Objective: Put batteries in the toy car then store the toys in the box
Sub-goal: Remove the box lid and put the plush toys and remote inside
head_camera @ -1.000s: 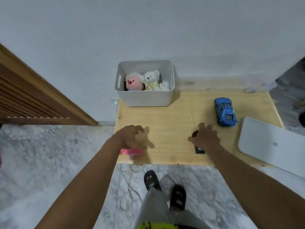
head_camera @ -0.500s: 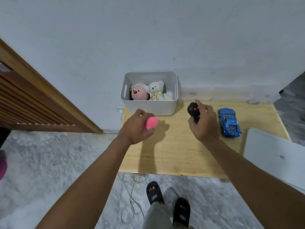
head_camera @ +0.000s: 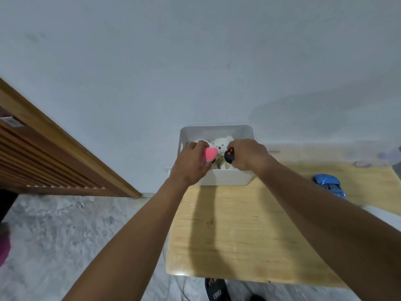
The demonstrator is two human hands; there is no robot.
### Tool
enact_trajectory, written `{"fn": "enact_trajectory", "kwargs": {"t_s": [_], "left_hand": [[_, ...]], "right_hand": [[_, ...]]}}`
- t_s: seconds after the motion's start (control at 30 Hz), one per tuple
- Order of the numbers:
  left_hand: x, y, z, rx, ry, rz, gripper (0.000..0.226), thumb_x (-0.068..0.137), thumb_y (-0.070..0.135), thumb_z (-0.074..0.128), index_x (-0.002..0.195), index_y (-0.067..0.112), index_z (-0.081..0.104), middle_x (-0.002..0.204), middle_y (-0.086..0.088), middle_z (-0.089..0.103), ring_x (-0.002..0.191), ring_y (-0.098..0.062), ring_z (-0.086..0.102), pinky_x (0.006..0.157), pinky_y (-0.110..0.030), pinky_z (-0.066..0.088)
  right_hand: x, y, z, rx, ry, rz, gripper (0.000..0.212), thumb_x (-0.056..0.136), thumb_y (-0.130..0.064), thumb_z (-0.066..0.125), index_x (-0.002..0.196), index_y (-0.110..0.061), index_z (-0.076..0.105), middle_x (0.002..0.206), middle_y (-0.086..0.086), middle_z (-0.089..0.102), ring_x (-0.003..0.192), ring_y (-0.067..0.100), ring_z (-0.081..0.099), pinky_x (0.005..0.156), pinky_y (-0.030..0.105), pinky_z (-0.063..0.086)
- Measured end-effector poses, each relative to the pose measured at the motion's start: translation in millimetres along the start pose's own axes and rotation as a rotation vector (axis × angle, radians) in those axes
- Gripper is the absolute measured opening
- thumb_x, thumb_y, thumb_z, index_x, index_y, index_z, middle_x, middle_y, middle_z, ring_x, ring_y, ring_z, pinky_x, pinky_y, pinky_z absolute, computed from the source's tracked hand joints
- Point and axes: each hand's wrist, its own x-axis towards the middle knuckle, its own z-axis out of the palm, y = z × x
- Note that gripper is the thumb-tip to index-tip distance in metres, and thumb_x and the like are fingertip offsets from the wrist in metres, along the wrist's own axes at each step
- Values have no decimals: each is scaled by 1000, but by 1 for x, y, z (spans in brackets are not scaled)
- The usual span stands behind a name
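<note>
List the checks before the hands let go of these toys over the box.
1. Left hand grips pink toy: ok.
2. Right hand grips black remote: ok.
3. Both toys above the box opening: ok.
4. Free room beside the white bear: cannot tell, hands cover it.
5. Blue car stored: not ok, it sits on the table.
6. Batteries in car: cannot tell.

The box sits on the table at 11 o'clock from its middle, backed against the wall. A plush bear lies in it. Over the box, the left hand holds a soft toy at 9 o'clock of the remote, which the right hand grips. The toy car stands on the table at 3 o'clock of the box, well apart.
</note>
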Motion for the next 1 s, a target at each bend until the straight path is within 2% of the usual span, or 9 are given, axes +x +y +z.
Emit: {"fn": "enact_trajectory", "kwargs": {"t_s": [0.1, 0.2, 0.3, 0.43, 0.53, 0.67, 0.8, 0.93, 1.0], "left_hand": [[11, -4, 6, 9, -42, -35, 52, 86, 26, 76, 133, 17, 55, 128, -14, 59, 115, -34, 56, 90, -41, 51], [22, -9, 10, 95, -125, -100, 54, 88, 27, 74, 138, 18, 54, 131, -13, 58, 122, -34, 55, 92, -43, 52], [29, -12, 13, 132, -198, -129, 57, 93, 42, 69, 144, 23, 51, 138, -9, 59, 130, -31, 52, 93, -41, 49], [38, 3, 12, 129, -114, -62, 44, 94, 40, 64, 134, 24, 59, 128, -7, 66, 122, -31, 57, 93, -41, 51], [53, 44, 14, 87, -22, 15, 35, 95, 34, 61, 128, 23, 62, 123, -6, 66, 115, -30, 61, 90, -43, 53], [69, 138, 48, -52, -26, 205, 26, 95, 30, 63, 119, 21, 64, 108, -1, 69, 100, -24, 64, 83, -38, 53], [60, 247, 114, -129, -275, 271, 32, 94, 33, 64, 124, 26, 60, 105, 2, 70, 96, -21, 64, 83, -36, 52], [33, 325, 202, -106, -613, 234, 52, 94, 37, 65, 140, 22, 47, 112, -8, 70, 107, -29, 65, 82, -34, 48], [17, 351, 242, -72, -720, 207, 64, 95, 40, 65, 149, 20, 39, 127, -13, 63, 117, -32, 61, 91, -37, 49]], "right_hand": [[12, -5, 18, -56, 0, 52, 32, 90, -30, 60, 120, -21, 65, 117, 7, 67, 110, 34, 64, 77, 35, 44], [17, -3, 28, 29, -38, 55, 32, 90, -29, 64, 122, -21, 66, 119, 9, 66, 108, 34, 66, 83, 37, 51], [16, 1, 25, 161, -35, 53, 34, 87, -32, 68, 119, -21, 69, 119, 8, 68, 107, 32, 67, 88, 37, 55], [1, 22, 4, 421, 192, 110, 25, 88, -27, 62, 111, -32, 71, 113, 1, 72, 102, 26, 68, 89, 37, 56], [-24, 68, -12, 457, 371, 154, 22, 88, -26, 59, 107, -30, 71, 103, -3, 73, 99, 26, 67, 84, 36, 56], [-73, 168, -20, 491, 424, 344, 19, 88, -24, 59, 103, -29, 69, 98, -6, 70, 99, 22, 65, 81, 31, 49], [-136, 282, -1, 401, 301, 628, 31, 89, -30, 58, 120, -31, 61, 123, -2, 63, 120, 22, 55, 100, 35, 46], [-211, 375, 35, 332, 165, 825, 49, 88, -37, 65, 135, -29, 50, 135, 9, 51, 125, 34, 49, 100, 44, 47], [-244, 411, 55, 365, 78, 885, 63, 87, -41, 69, 143, -29, 43, 143, 12, 44, 130, 38, 44, 102, 48, 45]]}}
